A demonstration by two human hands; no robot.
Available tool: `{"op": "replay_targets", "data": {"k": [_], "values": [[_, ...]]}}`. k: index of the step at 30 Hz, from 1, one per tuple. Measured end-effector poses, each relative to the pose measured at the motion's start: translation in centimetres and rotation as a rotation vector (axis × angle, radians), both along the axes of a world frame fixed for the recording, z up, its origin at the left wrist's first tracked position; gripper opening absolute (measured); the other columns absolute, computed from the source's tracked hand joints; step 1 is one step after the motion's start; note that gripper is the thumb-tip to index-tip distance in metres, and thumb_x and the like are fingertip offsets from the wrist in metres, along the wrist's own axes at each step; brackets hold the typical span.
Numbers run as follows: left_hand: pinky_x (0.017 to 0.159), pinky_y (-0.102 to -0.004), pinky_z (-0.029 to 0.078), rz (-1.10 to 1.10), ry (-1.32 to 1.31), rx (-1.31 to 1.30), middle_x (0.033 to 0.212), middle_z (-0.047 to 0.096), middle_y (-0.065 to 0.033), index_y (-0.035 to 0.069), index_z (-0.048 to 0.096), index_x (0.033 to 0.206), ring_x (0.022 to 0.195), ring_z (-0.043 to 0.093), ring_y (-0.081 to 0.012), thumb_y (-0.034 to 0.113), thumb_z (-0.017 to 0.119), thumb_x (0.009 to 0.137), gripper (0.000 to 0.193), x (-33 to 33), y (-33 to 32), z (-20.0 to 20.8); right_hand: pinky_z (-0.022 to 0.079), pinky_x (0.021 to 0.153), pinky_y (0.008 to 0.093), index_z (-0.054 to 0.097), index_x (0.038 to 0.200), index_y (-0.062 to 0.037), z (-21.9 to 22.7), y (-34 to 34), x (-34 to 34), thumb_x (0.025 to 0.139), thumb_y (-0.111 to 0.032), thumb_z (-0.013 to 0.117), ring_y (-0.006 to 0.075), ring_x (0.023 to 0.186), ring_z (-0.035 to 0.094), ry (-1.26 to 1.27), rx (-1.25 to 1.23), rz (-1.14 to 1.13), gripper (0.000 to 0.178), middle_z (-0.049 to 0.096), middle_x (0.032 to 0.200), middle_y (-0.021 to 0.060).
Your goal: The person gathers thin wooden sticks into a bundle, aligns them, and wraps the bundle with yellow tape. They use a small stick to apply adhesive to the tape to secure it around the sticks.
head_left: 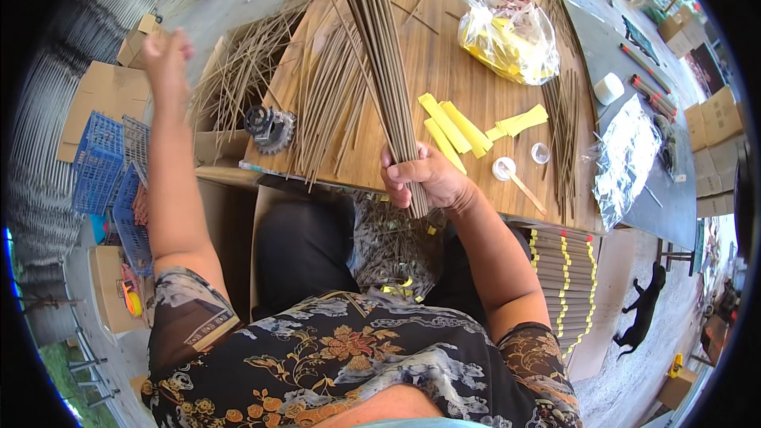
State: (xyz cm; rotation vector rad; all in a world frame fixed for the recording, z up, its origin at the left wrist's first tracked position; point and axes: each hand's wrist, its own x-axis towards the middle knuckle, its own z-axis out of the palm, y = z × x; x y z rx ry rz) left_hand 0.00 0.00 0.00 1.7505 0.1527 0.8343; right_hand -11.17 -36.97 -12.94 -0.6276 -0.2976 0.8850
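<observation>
A thick bundle of thin brown sticks (380,55) stands tilted in my right hand (428,178), whose fingers wrap its lower end at the table's near edge. My left hand (168,63) is raised out to the left, apart from the table, near cardboard boxes; motion smears its fingers. More loose brown sticks (337,103) lie spread on the wooden table (444,40) left of the bundle. Yellow paper strips (456,128) lie just beyond my right hand. To their right is a small round white tub (503,168) with a flat wooden stick (527,193) on it.
A geared metal piece (271,128) sits at the table's left corner, beside a carton of sticks (238,79). A clear bag of yellow strips (507,36) lies at the far right. Yellow-banded stick bundles (564,285) stand below the table. A black animal (644,309) is on the floor at right.
</observation>
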Motion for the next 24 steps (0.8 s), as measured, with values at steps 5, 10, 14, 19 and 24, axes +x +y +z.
{"op": "replay_targets", "data": {"k": [5, 10, 14, 19, 24], "values": [[0.088, -0.0390, 0.044, -0.845, 0.225, -0.473, 0.111, 0.055, -0.0152, 0.002, 0.034, 0.126, 0.103, 0.053, -0.0249, 0.038, 0.051, 0.086, 0.056, -6.0, -15.0, -4.8, 0.040, 0.043, 0.0259, 0.050, 0.088, -0.0028, 0.5, 0.1, -0.5, 0.074, -0.001, 0.060, 0.0131, 0.048, 0.048, 0.135, 0.100, 0.093, 0.018, 0.049, 0.062, 0.0051], [0.073, -0.0352, 0.048, -1.153, 0.211, -0.855, 0.092, 0.059, -0.0111, 0.004, 0.044, 0.114, 0.083, 0.058, -0.0216, 0.022, 0.061, 0.081, 0.042, -6.5, -21.6, -5.7, 0.044, 0.049, 0.0274, 0.051, 0.092, -0.0018, 0.5, 0.5, -0.3, 0.072, -0.003, 0.063, 0.0144, 0.052, 0.050, -0.033, -0.017, 0.143, 0.023, 0.051, 0.066, 0.0051], [0.062, -0.0281, 0.047, -0.960, 0.036, -0.636, 0.077, 0.058, -0.0070, 0.002, 0.048, 0.103, 0.067, 0.056, -0.0143, 0.008, 0.064, 0.076, 0.032, -6.2, -22.5, -3.8, 0.043, 0.071, 0.0238, 0.048, 0.106, -0.0013, 1.4, 0.4, 1.2, 0.070, -0.012, 0.071, 0.0103, 0.079, 0.050, -0.358, -0.328, -0.245, 0.044, 0.052, 0.084, 0.0025], [0.068, -0.0252, 0.046, -0.891, -0.064, -0.494, 0.080, 0.057, -0.0029, 0.000, 0.047, 0.105, 0.072, 0.055, -0.0107, 0.002, 0.066, 0.072, 0.038, -6.8, -24.0, -5.1, 0.044, 0.075, 0.0280, 0.041, 0.118, -0.0002, 0.0, 1.5, 2.6, 0.072, -0.015, 0.071, 0.0151, 0.084, 0.052, -0.644, -0.598, -0.503, 0.057, 0.055, 0.091, 0.0067], [0.067, -0.0277, 0.047, -0.921, -0.003, -0.322, 0.080, 0.056, -0.0062, 0.001, 0.044, 0.107, 0.070, 0.055, -0.0144, 0.004, 0.064, 0.075, 0.038, -7.0, -23.7, -6.9, 0.045, 0.076, 0.0308, 0.041, 0.119, -0.0017, -1.6, 2.0, 3.0, 0.073, -0.015, 0.068, 0.0177, 0.086, 0.055, -0.793, -0.651, -0.619, 0.055, 0.058, 0.093, 0.0108]]}}
